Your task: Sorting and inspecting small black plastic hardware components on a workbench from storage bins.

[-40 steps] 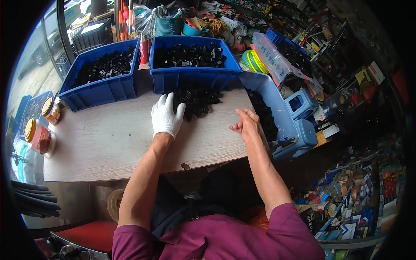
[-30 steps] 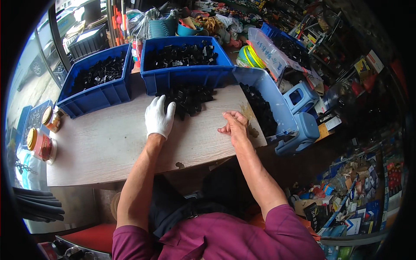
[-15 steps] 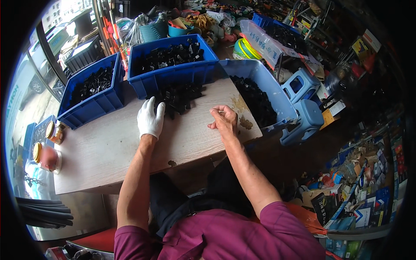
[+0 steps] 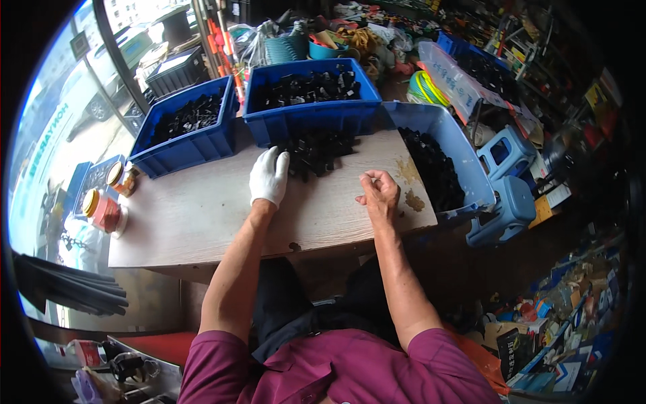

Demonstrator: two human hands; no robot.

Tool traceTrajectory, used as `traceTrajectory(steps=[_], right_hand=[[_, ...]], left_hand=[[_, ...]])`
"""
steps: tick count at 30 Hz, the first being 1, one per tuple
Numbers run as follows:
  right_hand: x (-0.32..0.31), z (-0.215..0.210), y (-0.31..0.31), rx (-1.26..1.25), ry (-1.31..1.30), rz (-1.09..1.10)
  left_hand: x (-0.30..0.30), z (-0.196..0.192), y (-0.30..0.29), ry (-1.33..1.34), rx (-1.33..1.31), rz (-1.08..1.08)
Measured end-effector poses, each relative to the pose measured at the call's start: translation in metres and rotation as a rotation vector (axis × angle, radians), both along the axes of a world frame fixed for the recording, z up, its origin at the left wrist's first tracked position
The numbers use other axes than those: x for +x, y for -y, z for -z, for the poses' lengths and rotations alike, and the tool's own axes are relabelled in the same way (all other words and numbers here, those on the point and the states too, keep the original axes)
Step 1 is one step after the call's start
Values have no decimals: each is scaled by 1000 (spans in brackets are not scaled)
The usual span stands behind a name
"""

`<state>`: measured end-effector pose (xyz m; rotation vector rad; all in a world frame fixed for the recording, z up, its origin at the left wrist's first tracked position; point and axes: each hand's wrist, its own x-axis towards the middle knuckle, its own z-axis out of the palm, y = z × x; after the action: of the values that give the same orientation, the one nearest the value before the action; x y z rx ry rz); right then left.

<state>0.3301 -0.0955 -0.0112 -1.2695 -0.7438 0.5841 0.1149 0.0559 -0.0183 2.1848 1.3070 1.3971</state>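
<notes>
Left hand (image 4: 268, 179): gloved fingers slightly spread, black parts (image 4: 321, 153) just rightward. Right hand (image 4: 381, 196): fingers curled; cannot tell whether pinching.

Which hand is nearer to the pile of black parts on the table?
Left: the gloved left hand is at the left edge of the black-parts pile; the bare right hand is apart from it, to its right.

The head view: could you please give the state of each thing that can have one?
Table, surface worn at right.
Pile of black parts, loose.
Left grip, gloved, open beside the pile.
Right grip, bare, fingers curled; contents unclear.
Left blue crate, open-topped, filled.
Middle blue crate, open-topped, filled.
Pale blue tub, open-topped, partly filled.
Larger jar, lidded.
Smaller jar, lidded.
</notes>
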Motion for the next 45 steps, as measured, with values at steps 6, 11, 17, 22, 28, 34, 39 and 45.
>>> traceTrajectory(steps=[6, 11, 17, 22, 28, 34, 39, 45], right_hand=[[6, 2, 6, 11, -70, -31], [1, 2, 3, -25, -70, 0], [21, 5, 6, -39, -125, -46], [19, -13, 2, -119, -188, -42], [-9, -25, -7, -116, -249, -335], [-75, -36, -36, -211, -330, -702], [-123, -32, -75, -270, -257, -869], [-148, -30, -115, -341, -197, -935]], left_hand=[[6, -4, 6, 19, -6, -10], [-4, -5, 11, 28, -41, 1], [-14, -9, 36, 103, -95, 109], [-57, -38, 21, 163, 3, 52], [-118, -91, -30, 16, 347, -78], [-149, -127, -112, -226, 298, -213], [-151, -151, -161, -610, -170, -243], [-122, -150, -192, -867, -462, -111]])
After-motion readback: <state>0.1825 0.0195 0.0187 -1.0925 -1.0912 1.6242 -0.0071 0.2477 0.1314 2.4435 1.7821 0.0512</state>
